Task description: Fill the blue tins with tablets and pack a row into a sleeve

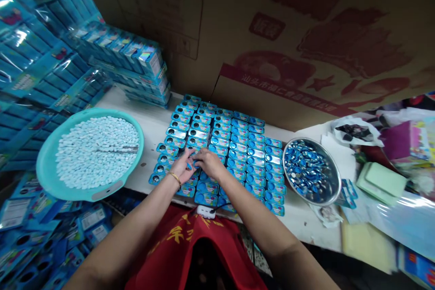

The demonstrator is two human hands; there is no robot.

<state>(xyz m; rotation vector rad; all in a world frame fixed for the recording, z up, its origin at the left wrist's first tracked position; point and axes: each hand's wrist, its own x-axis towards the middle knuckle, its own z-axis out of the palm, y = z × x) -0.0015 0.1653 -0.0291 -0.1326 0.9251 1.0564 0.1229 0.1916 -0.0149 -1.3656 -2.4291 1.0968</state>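
Observation:
Rows of small blue boxes [238, 148] stand on the white table in front of me. Boxes in the left columns show dark round holes; many to the right have blue round tops. Over the left-middle rows, my left hand [183, 166] is turned partly palm up, fingers curled, with small blue round caps [189, 166] in it. My right hand [209, 163] meets it from the right, fingertips pinched together; whatever they grip is hidden. A steel bowl [336, 176] of blue and silver round caps [307, 167] stands right of the boxes.
At left, a turquoise basin [44, 163] holds pale blue candies [91, 158] and a metal strip [118, 149]. Wrapped box packs [136, 68] stand behind it; loose blue cartons [44, 235] lie below. A large cardboard carton [238, 31] walls the back. Papers and a green container [380, 183] are at right.

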